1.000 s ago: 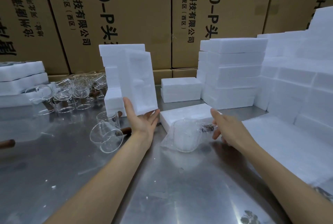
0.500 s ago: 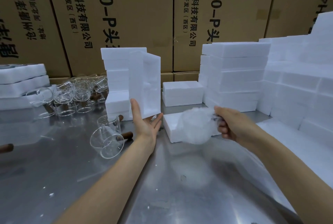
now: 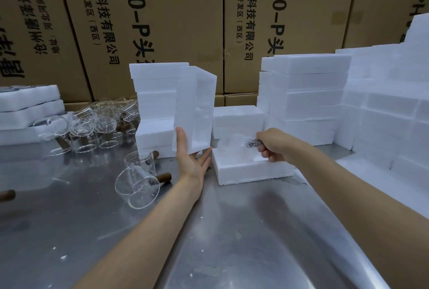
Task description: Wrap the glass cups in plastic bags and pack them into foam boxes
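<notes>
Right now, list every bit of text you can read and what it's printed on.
"4.0-P头" on the middle carton.
"通信科技有限公司" and "(西区)" on that carton.
"H4.0-P头" on the right carton, with "通信科技有限公司", "经济开发区" and "(西区)".
Left carton: upside-down print, too skewed to read.
Foam boxes: none.

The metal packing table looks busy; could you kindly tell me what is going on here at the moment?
A person is packing glass cups into white foam boxes. The right hand grips a bag-wrapped glass cup by its dark handle, lowering it into the open white foam box half on the steel table. The left hand holds the other white foam half upright. Bare clear glass cups wait at left.
</notes>
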